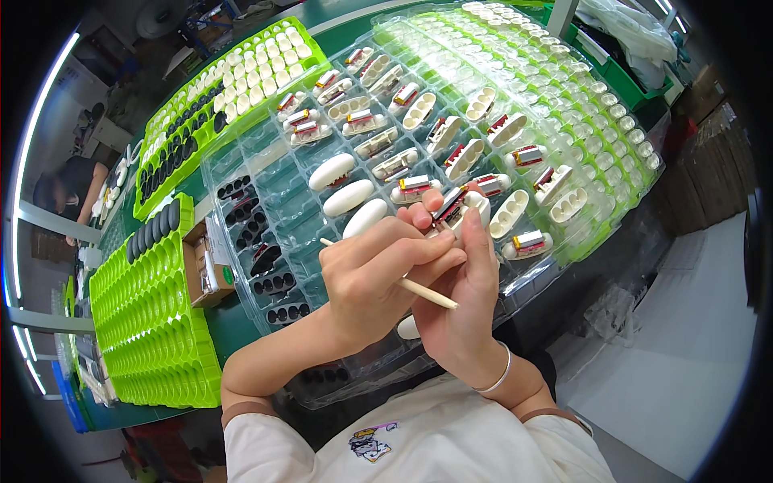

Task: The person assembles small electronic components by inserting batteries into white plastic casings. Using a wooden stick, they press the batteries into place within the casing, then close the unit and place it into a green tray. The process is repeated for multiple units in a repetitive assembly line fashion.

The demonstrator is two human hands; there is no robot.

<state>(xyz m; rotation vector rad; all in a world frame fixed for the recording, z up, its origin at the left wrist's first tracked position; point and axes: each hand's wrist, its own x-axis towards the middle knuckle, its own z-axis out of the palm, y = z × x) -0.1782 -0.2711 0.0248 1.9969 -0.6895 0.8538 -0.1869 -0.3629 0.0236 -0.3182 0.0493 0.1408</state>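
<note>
A clear, glossy plastic tray of moulded cells spreads under the work, its edges bending. Over it, the right hand wraps round its piece and the left hand has its fingertips pinched together. A smooth, pale wooden stick runs through the left grip — its middle hidden. Above the tray the right hand clamps a rounded white shell, partly covered; its small red-and-dark insert is hard to make out
</note>
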